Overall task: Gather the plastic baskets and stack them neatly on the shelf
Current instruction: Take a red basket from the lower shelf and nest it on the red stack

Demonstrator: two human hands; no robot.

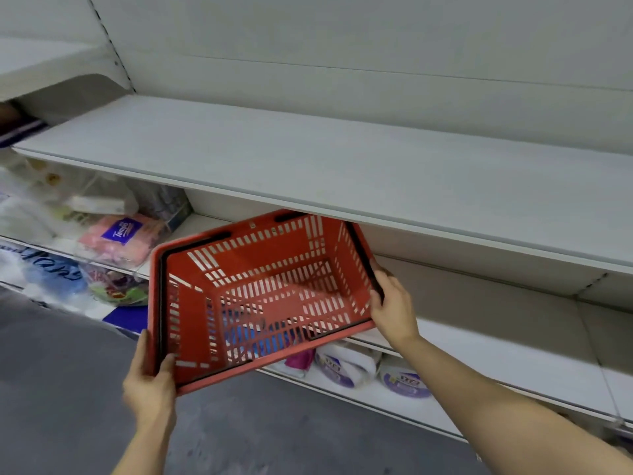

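Basket (260, 296), red and slotted, hangs tilted in the air, gripped at both ends. Left hand (149, 389) clamps the near-left corner, thumb over the rim. Right hand (394, 303) curls its fingers round the right rim and black handle (363, 255). Beyond the fingers the basket's far edge tucks under the white shelf (342, 159). Tissue packs (123, 234) lie left, paper rolls (346, 365) below.
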